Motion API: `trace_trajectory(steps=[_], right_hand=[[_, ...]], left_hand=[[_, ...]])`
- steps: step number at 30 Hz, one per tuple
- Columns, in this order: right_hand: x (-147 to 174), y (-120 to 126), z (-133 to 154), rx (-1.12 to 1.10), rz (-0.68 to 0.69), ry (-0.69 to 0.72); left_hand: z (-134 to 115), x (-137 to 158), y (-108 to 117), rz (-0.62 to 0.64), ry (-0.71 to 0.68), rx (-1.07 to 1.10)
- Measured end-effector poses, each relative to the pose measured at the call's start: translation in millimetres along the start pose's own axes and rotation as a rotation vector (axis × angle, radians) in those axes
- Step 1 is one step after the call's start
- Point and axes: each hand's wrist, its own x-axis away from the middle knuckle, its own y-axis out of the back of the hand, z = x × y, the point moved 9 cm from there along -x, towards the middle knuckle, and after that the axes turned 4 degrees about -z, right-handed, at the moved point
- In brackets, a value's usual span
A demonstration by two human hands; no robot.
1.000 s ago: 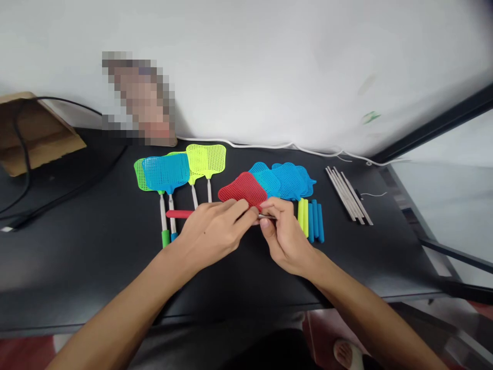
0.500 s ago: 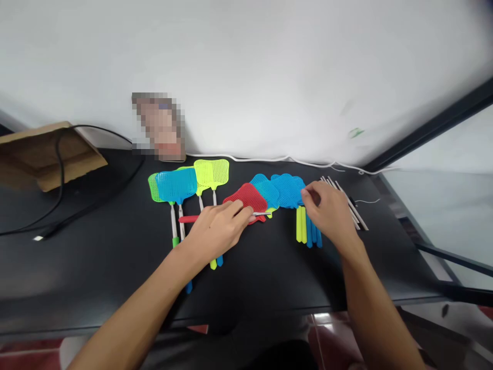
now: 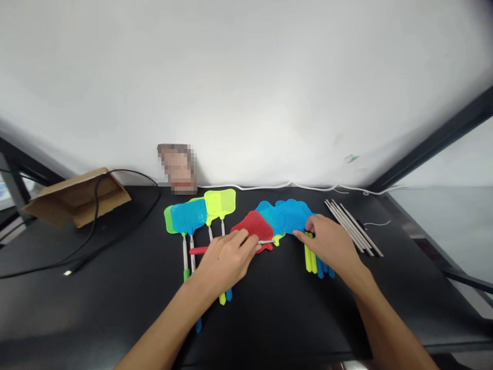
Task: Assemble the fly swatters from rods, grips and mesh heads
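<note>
On the bench [image 3: 262, 324], a cardboard box [image 3: 96, 198] and nearer swatters [image 3: 188, 216] lie toward ten o'clock from the left hand [image 3: 231, 254]; grey rods [image 3: 352, 228] at two o'clock from the right hand [image 3: 333, 240]. The left fingers hold a red handle [image 3: 198, 251] pointing to nine, its metal rod [image 3: 267, 242] to three. The right thumb and index, narrowly apart, meet the blue mesh heads [image 3: 292, 216]; whether they grip, I cannot tell. The left hand hides the handle's joint and some swatter shafts; a pixelated item [image 3: 179, 169] is unreadable.
</note>
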Motion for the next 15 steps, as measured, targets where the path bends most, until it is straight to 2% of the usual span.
trace_trajectory(steps=[8, 15], right_hand=[[0.4, -8.5, 3.3, 0.065, 0.095, 0.024], [0.0, -3.9, 6.3, 0.054, 0.077, 0.034]], left_hand=[[-1.8, 0.8, -0.1, 0.001, -0.002, 0.030], [-1.3, 0.5, -0.5, 0.017, 0.011, 0.034]])
